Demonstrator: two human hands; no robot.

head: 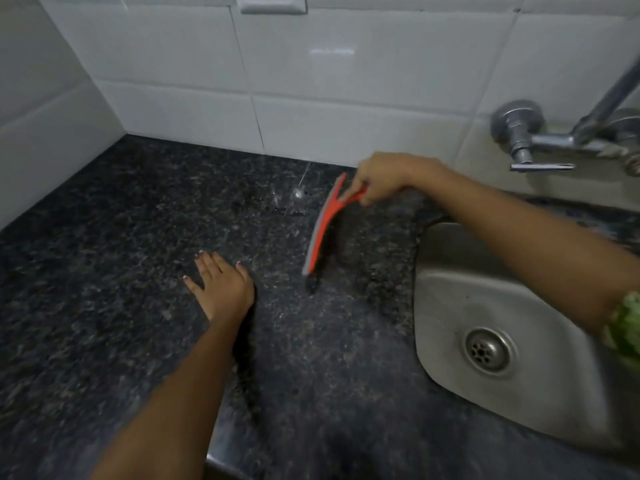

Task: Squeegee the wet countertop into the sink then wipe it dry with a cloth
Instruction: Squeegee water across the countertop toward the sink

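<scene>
**Squeegee held over a dark stone countertop beside a steel sink**

A white tiled wall (311,64) fills the far part of the scene and wraps round the left side, meeting the counter in a corner at far left. A white switch plate or socket (273,3) is partly visible at the top edge; which one it is cannot be told.

Below it, a dark speckled stone countertop (104,306) spreads from the left to the near edge. A few pale glints of light or water show on it near the far wall.

Set into the counter on the right is a stainless steel sink (450,306), with a round drain (487,348) in its base. Above the sink, a metal tap (526,140) is fixed to the wall at far right.

The right hand (384,181) reaches in from the right, across the far corner of the sink, its fingers curled round the handle of an orange-red squeegee (323,223). The squeegee has a grey blade along its left edge and runs from far to near, just left of the sink. Whether the blade touches the stone cannot be told.

The left hand (221,285) rests flat on the countertop, fingers spread, left of the squeegee and apart from it.

A patch of green patterned fabric (627,323) shows at the right edge, blurred.
</scene>
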